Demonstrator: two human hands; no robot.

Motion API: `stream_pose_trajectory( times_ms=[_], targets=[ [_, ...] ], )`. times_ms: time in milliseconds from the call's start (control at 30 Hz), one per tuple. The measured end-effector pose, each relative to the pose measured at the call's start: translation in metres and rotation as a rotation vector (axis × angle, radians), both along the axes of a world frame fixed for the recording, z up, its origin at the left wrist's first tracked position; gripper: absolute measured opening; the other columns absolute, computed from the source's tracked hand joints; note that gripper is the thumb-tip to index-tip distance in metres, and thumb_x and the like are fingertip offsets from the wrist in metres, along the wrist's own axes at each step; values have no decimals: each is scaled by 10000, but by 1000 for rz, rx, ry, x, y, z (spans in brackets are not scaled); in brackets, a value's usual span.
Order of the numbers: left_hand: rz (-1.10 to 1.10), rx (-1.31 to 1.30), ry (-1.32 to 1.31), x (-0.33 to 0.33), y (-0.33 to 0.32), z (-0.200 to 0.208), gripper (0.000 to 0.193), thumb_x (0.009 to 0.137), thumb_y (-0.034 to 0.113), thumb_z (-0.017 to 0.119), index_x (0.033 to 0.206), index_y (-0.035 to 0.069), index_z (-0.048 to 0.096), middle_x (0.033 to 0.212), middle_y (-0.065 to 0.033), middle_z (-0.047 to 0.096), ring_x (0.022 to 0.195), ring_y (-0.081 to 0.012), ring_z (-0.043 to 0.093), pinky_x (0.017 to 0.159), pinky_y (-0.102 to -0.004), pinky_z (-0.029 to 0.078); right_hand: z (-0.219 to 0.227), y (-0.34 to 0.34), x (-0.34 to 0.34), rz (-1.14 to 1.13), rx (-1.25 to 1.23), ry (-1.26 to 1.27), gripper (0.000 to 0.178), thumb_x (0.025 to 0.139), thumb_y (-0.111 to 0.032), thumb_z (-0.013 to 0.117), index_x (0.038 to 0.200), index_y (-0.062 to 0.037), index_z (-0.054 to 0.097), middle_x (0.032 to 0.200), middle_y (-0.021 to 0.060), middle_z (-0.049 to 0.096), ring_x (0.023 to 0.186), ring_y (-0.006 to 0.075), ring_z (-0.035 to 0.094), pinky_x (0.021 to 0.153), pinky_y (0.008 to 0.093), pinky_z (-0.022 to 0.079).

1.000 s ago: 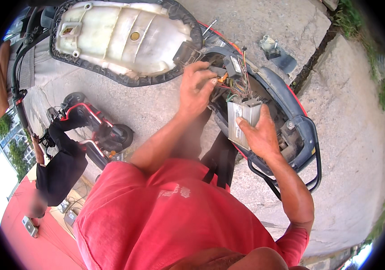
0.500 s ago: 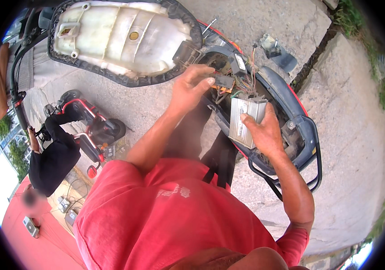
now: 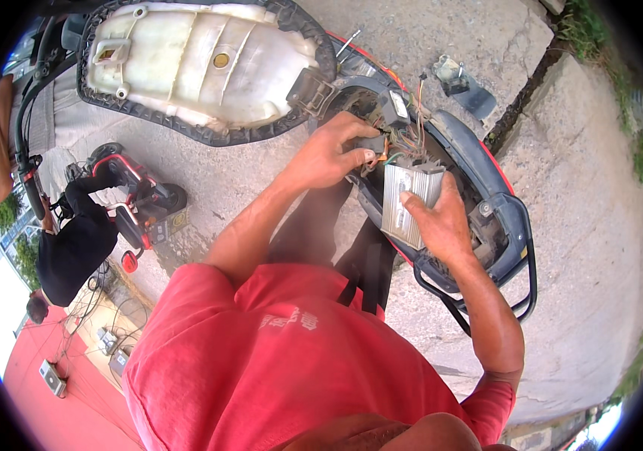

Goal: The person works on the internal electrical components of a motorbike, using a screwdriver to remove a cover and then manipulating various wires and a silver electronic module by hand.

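Note:
My right hand [image 3: 443, 222] grips a silver finned metal controller box [image 3: 407, 197] with the thumb across its face. The box is tilted over the open seat compartment [image 3: 479, 223] of a scooter. My left hand [image 3: 334, 152] pinches a small black block [image 3: 370, 144] at the compartment's near left side, thumb below and fingers above. A bundle of coloured wires [image 3: 412, 139] runs by the upper end of the controller box. Beside the wires sits a black module with a white label [image 3: 396, 109].
The scooter's seat [image 3: 201, 64] is flipped up at the upper left, its pale underside showing. A black rear rack [image 3: 529, 263] juts out at the right. A lamp-like part [image 3: 468, 89] lies on the concrete beyond. At left, a person in black [image 3: 77, 248] is beside a red-and-black scooter [image 3: 137, 197].
My left hand has closed round the black block and shifted slightly. The right hand keeps its hold on the controller box. The person in black and the other scooter have moved left.

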State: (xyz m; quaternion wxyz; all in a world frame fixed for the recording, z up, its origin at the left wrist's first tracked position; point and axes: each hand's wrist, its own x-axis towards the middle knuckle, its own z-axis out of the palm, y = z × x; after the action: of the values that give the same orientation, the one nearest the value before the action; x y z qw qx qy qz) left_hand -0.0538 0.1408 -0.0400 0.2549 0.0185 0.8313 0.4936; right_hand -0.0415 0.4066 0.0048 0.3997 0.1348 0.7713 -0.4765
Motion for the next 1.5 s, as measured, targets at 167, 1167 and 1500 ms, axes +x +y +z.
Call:
stream_pose_trajectory(
  times_ms=[167,1167,1500],
  targets=[
    [154,173,-146,6,2,-13,426,989,230,727,1334,-16,689,1258,-133,632,1170,-244,659,1004,-407,536,0,1,-1,5,17,3,610,905,-290,776,1292,103,516,1173,338,710,1128,448,716,1007,481,531],
    [774,900,-276,39,9,-39,572,1027,253,683,1484,-39,501,1382,-172,640,1303,-272,620,1152,-466,475,-3,-2,2,106,90,-35,664,894,-272,795,1361,88,491,1204,327,714,1172,454,705,1046,481,517],
    [826,1155,-403,35,-2,-42,549,1028,302,655,1464,-13,546,1320,-143,667,1319,-327,609,1165,-518,439,0,-3,0,103,94,-69,691,893,-279,799,1382,90,481,1227,326,708,1198,447,698,1060,475,512]
  ],
)
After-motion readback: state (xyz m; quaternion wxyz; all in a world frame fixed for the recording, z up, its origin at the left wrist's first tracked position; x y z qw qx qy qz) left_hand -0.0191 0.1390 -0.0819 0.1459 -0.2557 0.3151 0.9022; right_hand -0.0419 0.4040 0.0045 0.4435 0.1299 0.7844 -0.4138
